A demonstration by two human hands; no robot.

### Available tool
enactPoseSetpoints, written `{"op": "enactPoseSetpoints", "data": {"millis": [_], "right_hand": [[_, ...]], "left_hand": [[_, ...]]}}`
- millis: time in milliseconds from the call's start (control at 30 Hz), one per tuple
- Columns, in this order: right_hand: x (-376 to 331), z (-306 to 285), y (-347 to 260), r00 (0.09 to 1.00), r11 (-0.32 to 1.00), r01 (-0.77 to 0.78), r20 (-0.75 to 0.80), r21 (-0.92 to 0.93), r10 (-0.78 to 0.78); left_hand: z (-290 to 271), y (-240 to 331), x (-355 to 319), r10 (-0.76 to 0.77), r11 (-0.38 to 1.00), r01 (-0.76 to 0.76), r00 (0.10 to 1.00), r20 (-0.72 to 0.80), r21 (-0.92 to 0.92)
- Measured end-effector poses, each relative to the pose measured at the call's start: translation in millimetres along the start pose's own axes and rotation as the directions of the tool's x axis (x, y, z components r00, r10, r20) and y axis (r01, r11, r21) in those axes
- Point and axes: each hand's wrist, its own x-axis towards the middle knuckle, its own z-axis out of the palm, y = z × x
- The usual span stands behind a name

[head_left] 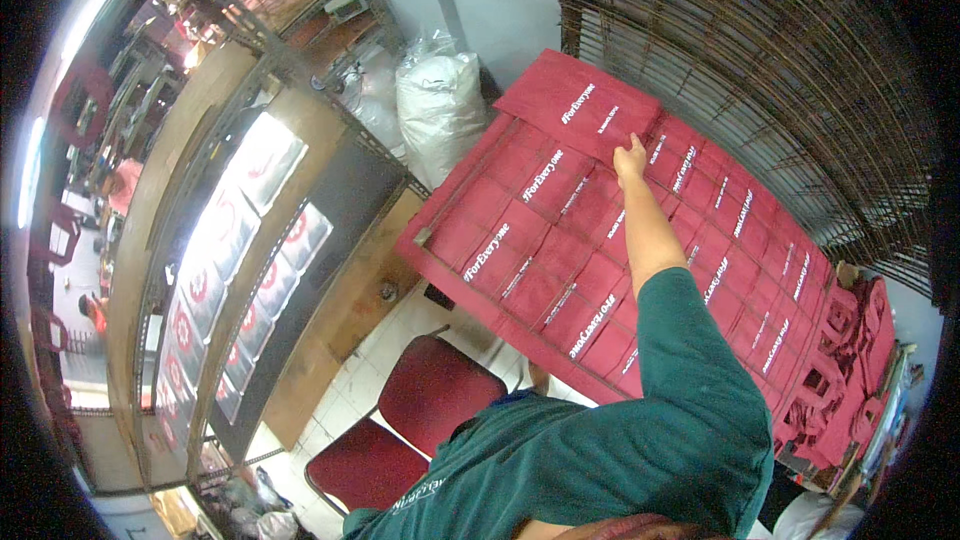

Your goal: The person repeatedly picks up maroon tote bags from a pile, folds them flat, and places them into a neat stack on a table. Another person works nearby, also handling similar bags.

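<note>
My right hand [630,161] reaches far across the table, its arm in a green sleeve [700,340]. Its fingers are at the near corner of a red cloth bag piece [575,100] with white print and seem to pinch it. That piece lies crooked over the table's far left end, on top of other pieces. Under and beside it, printed red cloth pieces [585,210] cover the tabletop in rows, with thin frame lines between them. My left hand is not in the picture.
Red chairs [435,390] stand left of the table. Beyond them, a rack [350,340] holds clear-wrapped printed sheets [225,225]. A stuffed white sack [440,105] is by the wall. Stacked wire racks [740,60] line the right. Red bags with handles [840,370] hang over the right end.
</note>
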Motion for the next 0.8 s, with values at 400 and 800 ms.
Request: {"op": "enactPoseSetpoints", "data": {"millis": [400, 800], "right_hand": [[5, -18, -9, 0.99, 0.993, -0.1, -0.101, -0.056, 0.094], [-5, -23, -23, 0.987, 0.981, -0.129, -0.117, -0.145, 0.113]], "left_hand": [[-26, -62, 64, 0.039, 0.978, -0.029, 0.998, 0.044, -0.205], [-42, 26, 47, 0.222, 0.967, -0.203, 0.968, 0.115, -0.156]]}}
